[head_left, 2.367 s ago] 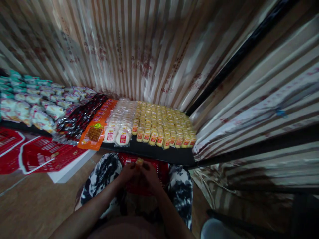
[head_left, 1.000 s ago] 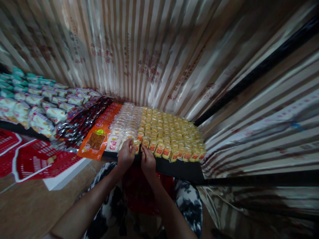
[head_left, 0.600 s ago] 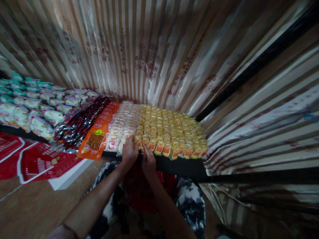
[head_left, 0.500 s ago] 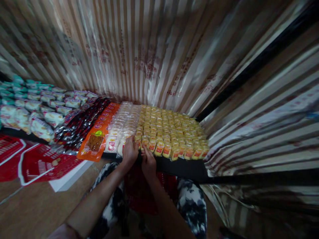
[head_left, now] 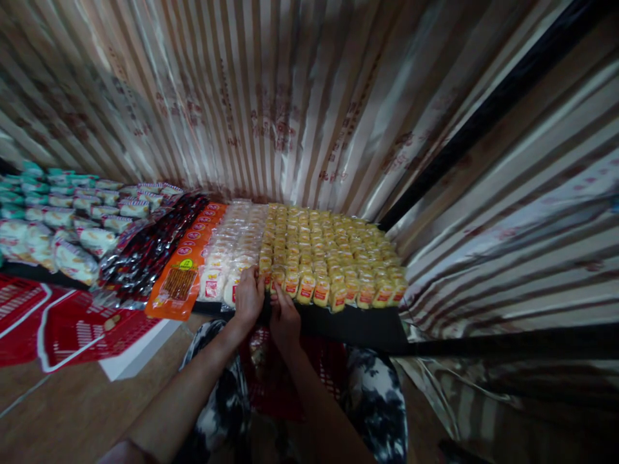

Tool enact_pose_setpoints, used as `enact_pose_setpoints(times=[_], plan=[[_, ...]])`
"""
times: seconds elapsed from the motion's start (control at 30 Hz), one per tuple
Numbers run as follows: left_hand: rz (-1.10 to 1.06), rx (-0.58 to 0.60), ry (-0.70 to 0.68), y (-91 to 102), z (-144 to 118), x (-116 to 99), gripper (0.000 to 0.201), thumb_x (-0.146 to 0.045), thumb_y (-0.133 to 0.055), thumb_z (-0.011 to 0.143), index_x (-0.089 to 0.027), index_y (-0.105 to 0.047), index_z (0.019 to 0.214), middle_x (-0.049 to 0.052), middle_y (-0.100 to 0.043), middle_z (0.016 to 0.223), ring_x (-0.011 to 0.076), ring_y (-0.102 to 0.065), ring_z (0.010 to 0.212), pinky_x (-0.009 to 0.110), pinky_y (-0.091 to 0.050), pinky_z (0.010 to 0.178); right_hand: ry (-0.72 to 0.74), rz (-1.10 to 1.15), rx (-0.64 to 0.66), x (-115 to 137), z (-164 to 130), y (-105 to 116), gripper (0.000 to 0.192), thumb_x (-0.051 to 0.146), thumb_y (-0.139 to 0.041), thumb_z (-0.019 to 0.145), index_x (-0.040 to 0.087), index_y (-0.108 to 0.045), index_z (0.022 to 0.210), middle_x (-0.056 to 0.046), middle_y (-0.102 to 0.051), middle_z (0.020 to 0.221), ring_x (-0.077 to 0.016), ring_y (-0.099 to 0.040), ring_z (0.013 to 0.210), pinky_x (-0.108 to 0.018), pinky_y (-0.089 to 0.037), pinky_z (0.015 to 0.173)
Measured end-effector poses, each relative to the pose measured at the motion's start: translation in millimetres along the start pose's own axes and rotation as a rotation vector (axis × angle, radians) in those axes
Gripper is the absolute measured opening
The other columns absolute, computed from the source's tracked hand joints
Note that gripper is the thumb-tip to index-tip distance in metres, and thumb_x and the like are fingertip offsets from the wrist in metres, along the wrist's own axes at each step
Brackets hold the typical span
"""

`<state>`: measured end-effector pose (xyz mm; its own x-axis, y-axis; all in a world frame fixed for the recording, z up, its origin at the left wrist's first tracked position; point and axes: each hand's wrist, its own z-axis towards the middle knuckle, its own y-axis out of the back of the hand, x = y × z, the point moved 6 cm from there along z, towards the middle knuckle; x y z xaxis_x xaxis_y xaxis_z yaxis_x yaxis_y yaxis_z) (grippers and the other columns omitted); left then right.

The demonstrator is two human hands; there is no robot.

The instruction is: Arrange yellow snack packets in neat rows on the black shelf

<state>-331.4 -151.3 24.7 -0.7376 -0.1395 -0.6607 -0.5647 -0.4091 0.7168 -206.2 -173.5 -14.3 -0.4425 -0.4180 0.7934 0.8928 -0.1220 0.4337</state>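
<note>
At centre frame the left hand [head_left: 249, 298] and right hand [head_left: 285, 317] rest side by side at the near edge of the black worktop [head_left: 358, 325], fingers curled onto the front row of small yellow snack packets [head_left: 329, 258]; whether either hand grips one cannot be told. White round cake packets [head_left: 232, 251] lie just left.

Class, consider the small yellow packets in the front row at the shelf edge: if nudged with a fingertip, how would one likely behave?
One yellow packet is small and pillow-shaped, so probably light and easily slid. Its glossy wrapper suggests it is slippery. It sits at the black shelf edge, so a forward push might tip it off. The left hand and right hand rest there.
</note>
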Motion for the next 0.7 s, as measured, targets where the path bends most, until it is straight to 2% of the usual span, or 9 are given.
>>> enact_pose_setpoints(times=[0.3,0.5,0.7], plan=[[0.073,0.006,0.039,-4.8,-2.9,-5.4,0.020,-0.019,-0.045,0.086,-0.014,-0.049,0.105,0.009,-0.059,0.097,0.0204,-0.060,0.089,0.033,-0.048,0.076,0.002,-0.052,0.005,-1.8,0.6,-0.5,0.043,0.023,-0.030,0.092,0.016,-0.047,0.132,-0.010,-0.066,0.096,-0.0154,-0.064,0.083,-0.028,-0.052,0.079],[0.038,-0.069,0.003,-9.0,-6.4,-5.4,0.024,-0.020,-0.045,0.086,-0.011,-0.047,0.109,0.013,-0.058,0.101,0.0220,-0.059,0.092,0.036,-0.049,0.078,-0.003,-0.078,0.008,-1.1,0.1,-0.1,0.044,0.020,-0.032,0.090,0.015,-0.047,0.131,-0.011,-0.063,0.111,-0.0159,-0.063,0.092,-0.027,-0.051,0.081],[0.030,-0.104,-0.062,-13.3,-13.1,-1.6,0.028,-0.021,-0.040,0.088,-0.010,-0.049,0.112,0.015,-0.059,0.104,0.0238,-0.058,0.098,0.039,-0.049,0.083,-0.036,-0.084,0.001,-1.3,1.0,0.1,0.044,0.017,-0.032,0.089,0.018,-0.048,0.130,-0.010,-0.062,0.114,-0.0161,-0.062,0.097,-0.028,-0.050,0.084]])
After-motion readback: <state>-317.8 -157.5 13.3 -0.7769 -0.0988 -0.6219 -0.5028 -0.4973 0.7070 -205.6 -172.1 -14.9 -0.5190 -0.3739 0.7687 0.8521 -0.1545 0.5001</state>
